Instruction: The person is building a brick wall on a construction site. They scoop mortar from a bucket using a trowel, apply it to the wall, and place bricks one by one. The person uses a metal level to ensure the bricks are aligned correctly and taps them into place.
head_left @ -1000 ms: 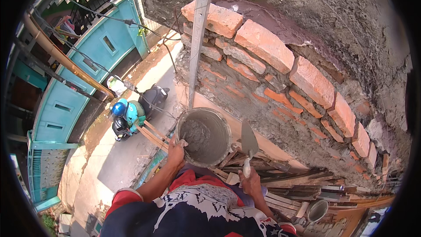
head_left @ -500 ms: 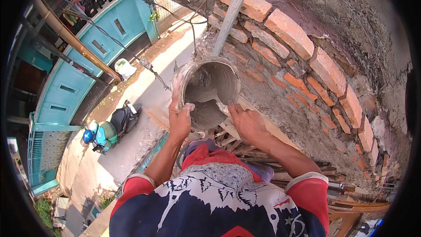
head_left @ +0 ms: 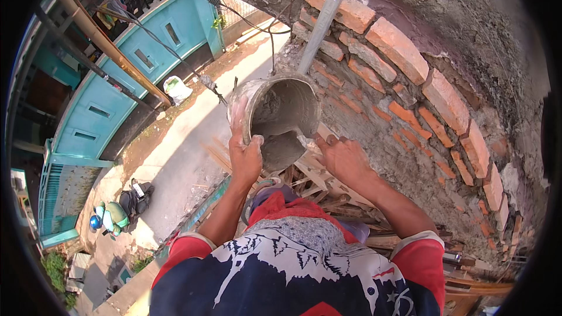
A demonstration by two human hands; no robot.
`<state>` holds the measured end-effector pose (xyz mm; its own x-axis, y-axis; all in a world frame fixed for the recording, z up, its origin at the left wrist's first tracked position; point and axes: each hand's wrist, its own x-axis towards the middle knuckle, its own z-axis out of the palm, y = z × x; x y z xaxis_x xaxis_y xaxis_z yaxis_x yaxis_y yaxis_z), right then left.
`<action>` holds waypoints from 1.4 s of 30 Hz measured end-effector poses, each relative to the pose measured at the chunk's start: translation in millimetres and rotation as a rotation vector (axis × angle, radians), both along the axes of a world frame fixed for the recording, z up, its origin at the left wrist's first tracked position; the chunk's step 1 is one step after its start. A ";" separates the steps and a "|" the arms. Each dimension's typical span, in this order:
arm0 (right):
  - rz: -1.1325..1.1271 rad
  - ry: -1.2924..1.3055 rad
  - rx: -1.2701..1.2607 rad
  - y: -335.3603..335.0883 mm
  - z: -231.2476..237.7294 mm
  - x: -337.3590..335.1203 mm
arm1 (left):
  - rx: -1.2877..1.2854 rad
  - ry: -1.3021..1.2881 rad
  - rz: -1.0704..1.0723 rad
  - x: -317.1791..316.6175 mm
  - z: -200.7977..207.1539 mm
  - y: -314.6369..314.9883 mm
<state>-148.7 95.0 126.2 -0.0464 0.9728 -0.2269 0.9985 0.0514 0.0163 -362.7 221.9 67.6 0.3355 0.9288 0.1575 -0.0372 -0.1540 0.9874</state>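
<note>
A mortar-caked bucket (head_left: 311, 102) is tilted so its mouth shows, with wet grey mortar (head_left: 275, 111) inside. My left hand (head_left: 246, 155) grips its left side, thumb over the rim and fingers along the outer wall. In my right hand (head_left: 345, 161) is a trowel (head_left: 282, 151), its handle mostly hidden by my closed fingers. The blade lies at the bucket's lower lip, covered in mortar, so its outline is hard to make out. To the right curves a brick wall (head_left: 398, 50) with rough mortar joints.
A metal pole (head_left: 328, 17) rises behind the bucket, and cables (head_left: 175, 55) hang at the left. Wood scraps (head_left: 313, 181) lie below my hands. On the lane beneath, a motorbike (head_left: 136, 199) carries a rider (head_left: 112, 216) beside a turquoise wall (head_left: 120, 76).
The motorbike and rider have moved down and left along the lane. The view has shifted slightly, and my right hand has turned a little on the trowel. Both hands keep their holds.
</note>
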 end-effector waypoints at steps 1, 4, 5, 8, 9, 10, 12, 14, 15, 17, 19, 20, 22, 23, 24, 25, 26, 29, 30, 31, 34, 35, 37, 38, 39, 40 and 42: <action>-0.097 0.010 0.020 5.4 0.8 2.1 | 0.074 0.000 0.000 2.8 7.8 -5.4; -0.316 0.100 0.006 16.3 3.7 0.1 | 0.326 0.128 -0.025 11.2 18.6 -19.0; -0.348 0.173 -0.050 12.3 4.1 -5.2 | 0.416 0.193 -0.037 13.1 20.4 -21.7; -0.284 0.525 -0.068 -5.5 -14.5 -6.6 | 0.511 0.210 -0.145 11.7 42.1 -21.1; -0.232 0.666 -0.057 -11.1 -20.8 -6.6 | 0.555 0.249 -0.198 9.3 43.9 -20.5; -0.321 0.837 -0.165 -15.2 -24.7 -5.9 | 0.589 0.252 -0.267 6.5 44.6 -17.3; -0.499 1.174 -0.389 -18.7 -26.0 -7.8 | 0.575 0.221 -0.354 -0.4 49.7 -9.1; -0.571 1.417 -0.501 -24.3 -15.7 -14.8 | 0.538 0.190 -0.400 -6.3 51.0 -3.1; -0.601 1.532 -0.560 -26.8 -11.5 -17.3 | 0.511 0.172 -0.397 -8.3 50.7 -1.1; -0.644 1.655 -0.522 -39.6 -20.0 -19.9 | 0.462 0.101 -0.347 -9.2 47.4 0.5; -0.742 1.829 -0.548 -48.7 -18.5 -18.1 | 0.429 0.001 -0.255 -8.1 40.0 4.1; -0.796 1.837 -0.550 -53.4 -17.8 -16.0 | 0.140 -0.068 -0.197 -8.8 32.2 4.3; -0.805 1.910 -0.521 -64.1 4.2 -5.9 | -0.348 -0.243 -0.106 -11.1 18.5 3.4; -0.809 1.945 -0.506 -69.9 16.1 1.2 | -0.541 -0.356 -0.050 -12.2 15.2 4.2; -0.809 1.894 -0.425 -78.7 22.1 11.7 | -0.639 -0.493 -0.024 -11.9 14.3 4.9; -0.841 1.926 -0.379 -80.9 41.4 20.4 | -0.740 -0.628 -0.003 -12.8 13.0 5.8; -0.864 1.961 -0.340 -77.5 64.8 28.6 | -0.776 -0.649 0.026 -17.7 1.3 5.8; -0.875 1.873 -0.045 -58.0 118.0 65.5 | -0.778 -0.626 0.034 -26.8 -17.2 0.2; -0.932 1.855 0.093 -42.1 133.8 73.9 | -0.783 -0.618 0.049 -31.9 -26.6 -1.2; -0.890 1.788 0.157 -28.4 143.6 90.6 | -0.786 -0.609 0.061 -37.1 -36.7 -1.5; -0.874 1.354 0.301 21.2 182.0 119.3 | -0.804 -0.611 0.057 -43.6 -38.0 -3.8; -0.828 1.209 0.311 36.5 188.8 127.5 | -0.804 -0.614 0.058 -46.6 -37.2 -5.2; -0.745 0.858 0.327 71.4 195.6 141.0 | -0.774 -0.590 0.111 -53.2 -46.7 -8.7; -0.714 0.647 0.336 88.6 194.2 147.3 | -0.761 -0.579 0.135 -54.6 -50.2 -8.5; -0.688 0.435 0.337 99.8 190.2 152.7 | -0.745 -0.554 0.132 -55.3 -52.1 -8.4; -0.607 0.268 0.333 105.8 182.9 157.3 | -0.730 -0.524 0.128 -57.6 -53.9 -9.7; -0.428 -0.056 0.324 114.5 170.0 161.6 | -0.714 -0.486 0.126 -60.6 -56.2 -11.4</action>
<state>13.0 209.5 296.2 0.3728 0.9228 0.0971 0.9264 -0.3761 0.0172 -423.3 210.6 11.4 0.2709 0.8855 -0.3776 -0.5036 0.4646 0.7283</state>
